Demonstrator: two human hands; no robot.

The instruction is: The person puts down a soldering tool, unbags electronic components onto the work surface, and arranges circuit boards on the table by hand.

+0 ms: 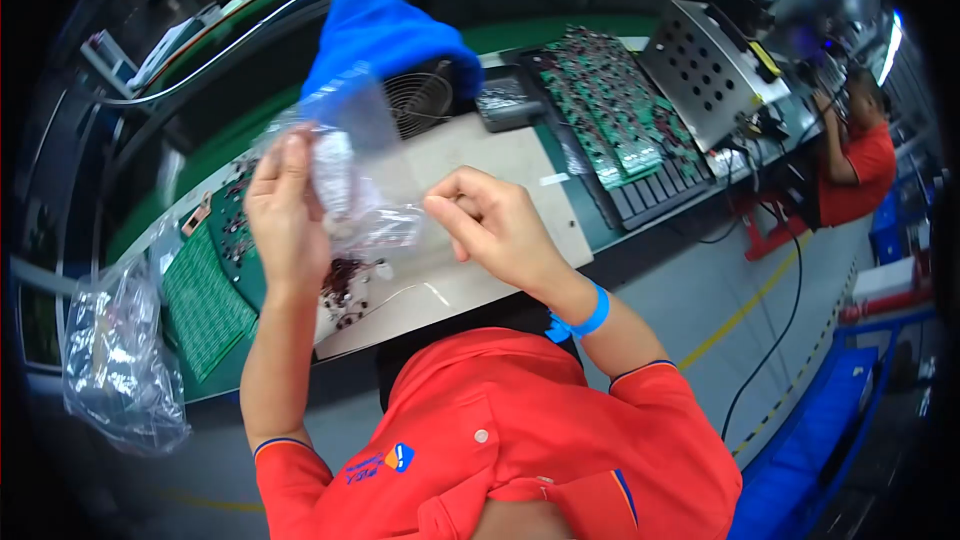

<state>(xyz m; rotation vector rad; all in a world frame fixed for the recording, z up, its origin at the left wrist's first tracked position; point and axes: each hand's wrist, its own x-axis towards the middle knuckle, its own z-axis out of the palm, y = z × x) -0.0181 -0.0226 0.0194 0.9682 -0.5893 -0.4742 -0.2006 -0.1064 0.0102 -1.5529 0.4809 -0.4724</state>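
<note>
Above the pale board (500,155) on the workbench, a clear plastic bag (365,155) is held up between the person's hands, with whitish contents bunched inside it. The left hand (285,215) grips the bag's left side, fingers raised and the thumb pressed against the film. The right hand (500,225) is curled closed, thumb and forefinger brought together just at the bag's lower right edge; whether they pinch the film is too fine to tell. A blue wristband (588,316) circles the right wrist.

Just below the bag, small parts with dark red wires (345,285) lie heaped on the board's near left portion. To the left of the board, a green panel (207,305) rests on the bench, and near it a crumpled plastic bag (120,360) sits at the bench's end. Beyond the hands are a round fan grille (418,105), a large blue cloth cover (390,35) and a small dark tray (507,110). Right of that tray, a black rack (655,195) bears many green circuit boards (610,105), with a perforated metal box (695,65) near it. Farther right, another person in red (858,175) sits by the bench.
</note>
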